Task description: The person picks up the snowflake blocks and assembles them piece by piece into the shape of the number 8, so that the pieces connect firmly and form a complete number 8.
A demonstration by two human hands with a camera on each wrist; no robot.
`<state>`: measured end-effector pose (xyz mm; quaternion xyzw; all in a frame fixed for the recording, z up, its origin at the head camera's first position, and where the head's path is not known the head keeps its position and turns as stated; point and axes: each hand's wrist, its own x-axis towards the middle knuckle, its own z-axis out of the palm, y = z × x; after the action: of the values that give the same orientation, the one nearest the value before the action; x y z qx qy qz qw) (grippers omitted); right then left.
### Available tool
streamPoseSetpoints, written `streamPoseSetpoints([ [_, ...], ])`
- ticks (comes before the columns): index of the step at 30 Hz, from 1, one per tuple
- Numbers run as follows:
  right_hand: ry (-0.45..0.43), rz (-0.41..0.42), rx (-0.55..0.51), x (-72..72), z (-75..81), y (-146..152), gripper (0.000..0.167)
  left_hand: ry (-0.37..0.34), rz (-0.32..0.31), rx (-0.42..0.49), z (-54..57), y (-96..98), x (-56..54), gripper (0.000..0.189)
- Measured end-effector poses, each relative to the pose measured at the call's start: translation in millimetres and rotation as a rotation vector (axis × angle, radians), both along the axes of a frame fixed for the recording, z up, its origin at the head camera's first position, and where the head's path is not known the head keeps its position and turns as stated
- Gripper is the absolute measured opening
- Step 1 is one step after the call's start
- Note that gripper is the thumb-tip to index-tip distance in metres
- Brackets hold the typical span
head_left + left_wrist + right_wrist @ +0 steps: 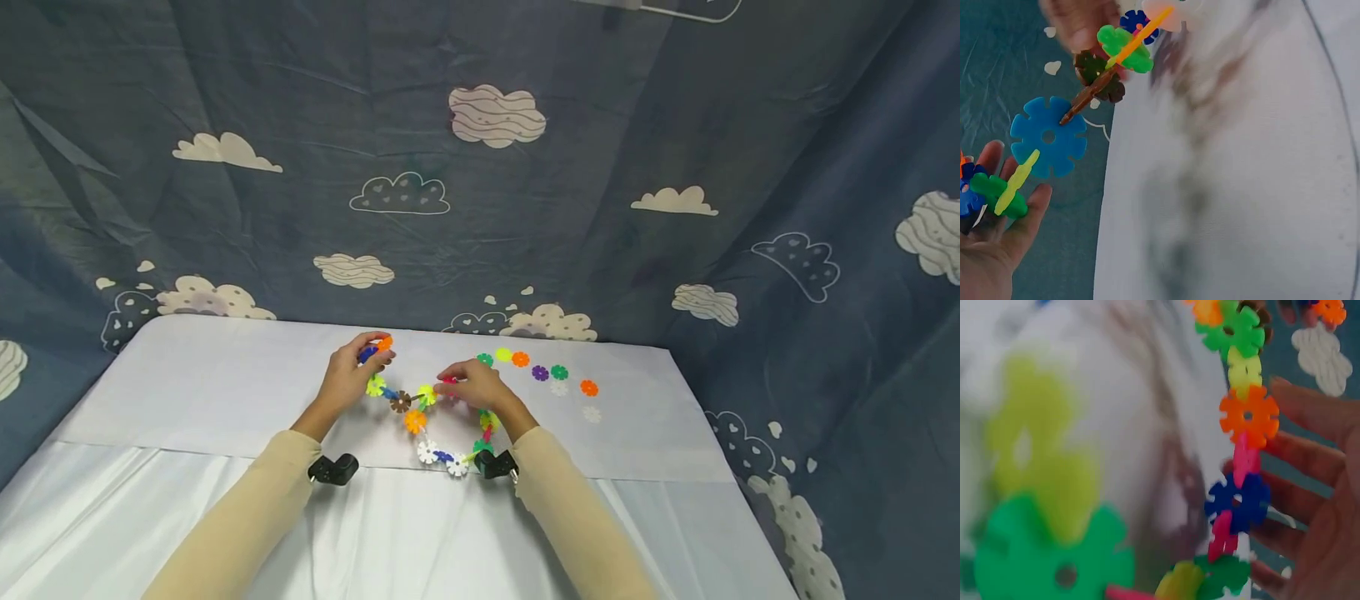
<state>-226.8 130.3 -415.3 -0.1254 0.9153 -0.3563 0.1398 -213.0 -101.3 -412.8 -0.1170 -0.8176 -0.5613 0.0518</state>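
A chain of slotted plastic flower discs [415, 421] in many colours loops over the white table between both hands. My left hand [348, 372] holds the chain's left end, raised, its fingers around blue and orange discs. In the left wrist view, that hand [1007, 250] cups a green disc [1016, 203] joined by a yellow one to a large blue disc [1049, 136]. My right hand [480, 387] grips the chain near a red disc [450, 381]. Along that hand's fingers, in the right wrist view, run an orange disc [1249, 416] and a dark blue disc [1238, 501].
Loose discs lie beyond the right hand, among them a purple disc [540, 373], an orange disc [589, 388] and a white disc [592, 414]. A dark cloud-printed cloth [405, 125] hangs behind the white table [637, 450]. Black wrist cameras sit on both sleeves.
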Motion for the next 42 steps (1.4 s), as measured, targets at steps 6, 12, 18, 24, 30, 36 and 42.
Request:
streamPoseSetpoints([
  [6,-0.026,0.073,0.033,4.7,-9.8,7.3,0.025,-0.084,-0.070,-0.034,0.4,-2.9,-16.7,0.039],
  [12,-0.091,0.171,0.001,17.0,-13.8,2.0,0.021,-0.198,-0.135,-0.216,-0.9,-2.4,-40.7,0.039],
  [18,-0.135,0.135,-0.113,11.8,-19.3,13.5,0.025,-0.309,-0.231,-0.296,-2.5,3.7,-57.3,0.031],
  [24,0.014,-0.221,-0.123,-8.8,-28.1,44.3,0.030,-0.375,-0.246,-0.358,-10.1,11.0,-63.0,0.031],
  [30,0.038,-0.306,-0.044,-27.6,-36.8,55.5,0.050,-0.393,-0.246,-0.321,-20.0,15.0,-64.0,0.032],
  [36,-0.020,-0.314,0.107,-42.2,-37.3,54.4,0.061,-0.474,-0.274,-0.148,-24.5,15.3,-64.5,0.036],
  [42,-0.070,-0.334,0.218,-48.0,-35.4,52.4,0.058,-0.549,-0.223,-0.053,-30.6,16.8,-66.4,0.037],
])
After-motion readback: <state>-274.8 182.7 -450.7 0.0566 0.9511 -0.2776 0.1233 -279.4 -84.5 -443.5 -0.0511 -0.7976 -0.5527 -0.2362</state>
